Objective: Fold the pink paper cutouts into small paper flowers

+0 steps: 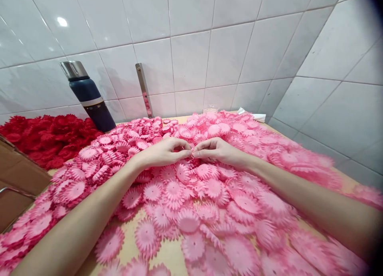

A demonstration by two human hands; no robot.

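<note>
Left hand (172,153) and right hand (217,151) are being held pinched, contents impossible to tell, above flowers (188,221) being seen right of the bottle (93,100); light pressure is probably being needed, lest petals be creased.

Pink flower cutouts (188,220) mid-frame, red cutouts (54,142) at left
Pink deepens toward fringed edges; upper left, navy bottle (86,93) with silver cap (74,69); above, white wall tiles (191,12), grey-lined.

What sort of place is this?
Probably a small craft workspace: pink flower-shaped pieces heaped over a table, a red pile at the left, white tiled walls around.
</note>
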